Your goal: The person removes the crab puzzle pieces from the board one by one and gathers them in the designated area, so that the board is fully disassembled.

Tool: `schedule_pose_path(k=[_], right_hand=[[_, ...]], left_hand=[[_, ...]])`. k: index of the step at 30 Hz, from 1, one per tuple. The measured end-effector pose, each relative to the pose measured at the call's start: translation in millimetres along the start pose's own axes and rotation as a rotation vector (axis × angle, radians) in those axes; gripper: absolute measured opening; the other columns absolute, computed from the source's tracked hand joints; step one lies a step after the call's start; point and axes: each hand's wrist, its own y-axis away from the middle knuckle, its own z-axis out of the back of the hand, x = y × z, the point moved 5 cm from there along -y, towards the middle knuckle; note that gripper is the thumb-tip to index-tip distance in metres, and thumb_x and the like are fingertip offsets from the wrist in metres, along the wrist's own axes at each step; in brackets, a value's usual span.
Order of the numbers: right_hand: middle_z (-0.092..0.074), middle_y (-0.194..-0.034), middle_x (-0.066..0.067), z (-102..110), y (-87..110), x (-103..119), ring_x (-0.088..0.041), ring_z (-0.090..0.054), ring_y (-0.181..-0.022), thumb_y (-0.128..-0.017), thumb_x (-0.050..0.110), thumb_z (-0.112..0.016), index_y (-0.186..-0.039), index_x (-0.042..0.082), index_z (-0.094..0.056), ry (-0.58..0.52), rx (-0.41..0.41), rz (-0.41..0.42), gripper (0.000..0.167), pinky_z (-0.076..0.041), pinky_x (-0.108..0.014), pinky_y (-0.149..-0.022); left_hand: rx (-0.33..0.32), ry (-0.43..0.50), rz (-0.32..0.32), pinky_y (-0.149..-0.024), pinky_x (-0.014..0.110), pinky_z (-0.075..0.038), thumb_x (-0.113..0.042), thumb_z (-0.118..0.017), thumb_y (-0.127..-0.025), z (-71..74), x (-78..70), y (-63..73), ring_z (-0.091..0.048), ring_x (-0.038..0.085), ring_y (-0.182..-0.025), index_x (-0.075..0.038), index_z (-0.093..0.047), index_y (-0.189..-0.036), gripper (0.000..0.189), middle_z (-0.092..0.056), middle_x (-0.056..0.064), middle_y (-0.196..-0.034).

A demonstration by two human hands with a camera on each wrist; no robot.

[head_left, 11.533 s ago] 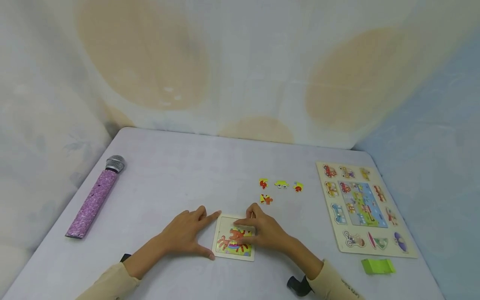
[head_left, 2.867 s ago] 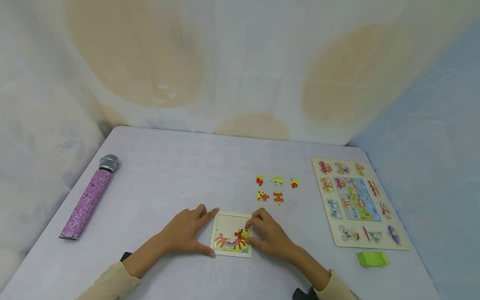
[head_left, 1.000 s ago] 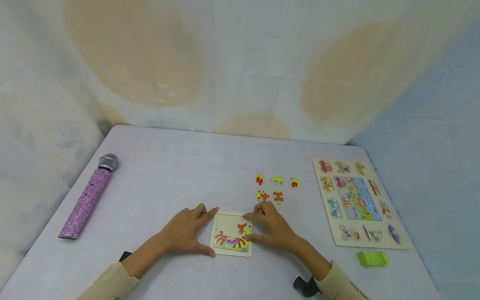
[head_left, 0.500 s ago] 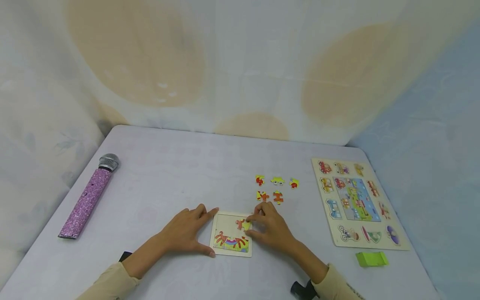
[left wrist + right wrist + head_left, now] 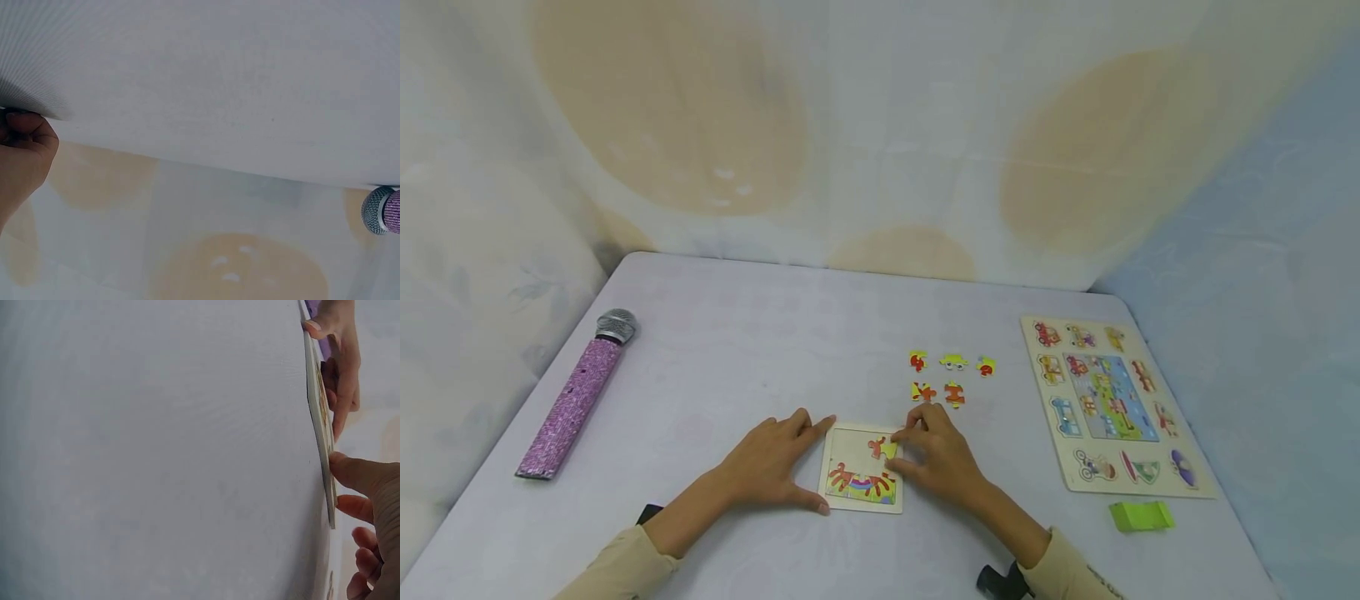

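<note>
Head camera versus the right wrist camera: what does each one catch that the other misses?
Only the head view shows the puzzle's picture side, the piece under the right hand's fingertips, five loose pieces beyond it, the purple microphone, the big vehicle puzzle board and a green block. Only the right wrist view shows the small puzzle board edge-on, thin against the table. Both show the left hand and the right hand at that board's sides.

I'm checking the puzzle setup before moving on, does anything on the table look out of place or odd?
Only the microphone lying at the table's left edge, unrelated to the puzzles. The small puzzle tray is partly filled, and five loose pieces lie beyond it.
</note>
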Motion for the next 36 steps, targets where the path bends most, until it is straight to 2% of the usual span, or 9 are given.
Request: schedule_pose_path(k=[8, 15, 21, 27, 36], right_hand=[[-0.051, -0.098, 0.003, 1.4, -1.1, 0.7, -0.009, -0.043, -0.094, -0.07, 0.025, -0.091, -0.095, 0.011, -0.079, -0.016, -0.029, -0.001, 0.031, -0.044, -0.022, -0.076], [-0.05, -0.102, 0.001, 10.5, 0.7, -14.5, -0.011, -0.044, -0.099, -0.071, 0.02, -0.09, -0.095, 0.014, -0.078, -0.043, -0.001, -0.023, 0.027, -0.046, -0.024, -0.079], [-0.051, -0.104, -0.001, 36.5, 5.0, -49.7, -0.014, -0.044, -0.101, -0.071, 0.017, -0.089, -0.095, 0.014, -0.078, -0.046, 0.027, -0.098, 0.027, -0.046, -0.032, -0.084], [-0.052, -0.103, -0.005, 63.2, 9.4, -90.1, -0.019, -0.043, -0.099, -0.072, 0.012, -0.087, -0.096, 0.011, -0.079, -0.02, 0.01, -0.186, 0.026, -0.04, -0.036, -0.085], [-0.05, -0.101, -0.008, 81.1, 8.3, -127.0, -0.023, -0.042, -0.096, -0.075, 0.014, -0.085, -0.097, 0.009, -0.079, 0.05, 0.043, -0.239, 0.023, -0.036, -0.039, -0.082]], left_hand=[[-0.01, -0.002, -0.002, -0.07, 0.022, -0.03, -0.094, -0.056, -0.06, 0.3, 0.1, -1.2, -0.035, 0.004, -0.074, -0.021, -0.046, -0.149, 0.116, -0.042, -0.01, -0.101], [-0.011, 0.007, -0.001, -0.069, 0.022, -0.03, -0.094, -0.057, -0.06, 0.4, 0.1, -1.6, -0.034, 0.005, -0.073, -0.021, -0.046, -0.149, 0.115, -0.042, -0.01, -0.101], [-0.027, -0.006, -0.014, -0.069, 0.021, -0.029, -0.095, -0.055, -0.06, 0.1, 1.1, -1.2, -0.034, 0.003, -0.072, -0.02, -0.047, -0.149, 0.116, -0.043, -0.01, -0.101], [-0.027, -0.019, -0.013, -0.068, 0.021, -0.029, -0.095, -0.055, -0.059, -0.7, 3.1, -0.5, -0.034, 0.004, -0.071, -0.02, -0.047, -0.149, 0.117, -0.043, -0.01, -0.101], [-0.02, -0.003, -0.014, -0.068, 0.021, -0.03, -0.094, -0.055, -0.06, -0.5, 0.6, 0.6, -0.033, 0.004, -0.071, -0.019, -0.046, -0.15, 0.118, -0.043, -0.01, -0.102]])
